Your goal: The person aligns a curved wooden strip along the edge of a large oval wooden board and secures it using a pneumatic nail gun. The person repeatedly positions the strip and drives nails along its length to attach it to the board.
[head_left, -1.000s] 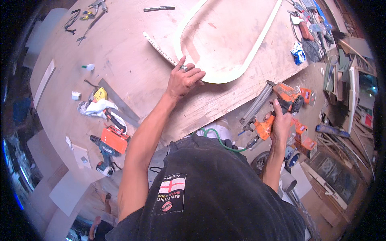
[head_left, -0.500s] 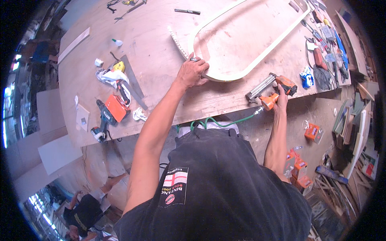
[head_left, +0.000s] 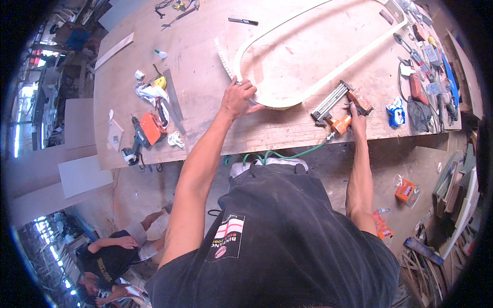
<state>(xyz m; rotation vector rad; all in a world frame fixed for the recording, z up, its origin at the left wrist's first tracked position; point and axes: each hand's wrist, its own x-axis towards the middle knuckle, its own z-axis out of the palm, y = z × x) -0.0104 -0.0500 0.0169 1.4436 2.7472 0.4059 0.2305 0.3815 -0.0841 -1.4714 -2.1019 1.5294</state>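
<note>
A long white frame (head_left: 328, 82) with rounded corners lies on the wooden workbench. My left hand (head_left: 239, 100) is closed around its near left corner, fingers over the rim. A curved, notched strip (head_left: 223, 59) lies just beyond that hand, beside the frame. At the right, my right hand (head_left: 358, 120) grips the handle of an orange and silver nail gun (head_left: 336, 105). The gun lies low at the bench's near edge, close to the frame's near side; whether it touches the bench I cannot tell. A green air hose (head_left: 303, 153) runs from it along my waist.
On the left of the bench (head_left: 205, 128) lie a cordless drill (head_left: 137, 138), an orange box (head_left: 152, 128) and a handsaw (head_left: 174, 95). A black marker (head_left: 243, 21) is farther back. Tools and cables crowd the right end. Another person (head_left: 115, 251) is at the lower left.
My left hand and the frame's near corner have shifted slightly left. The nail gun in my right hand has moved left, nearer the frame. More of the other person shows.
</note>
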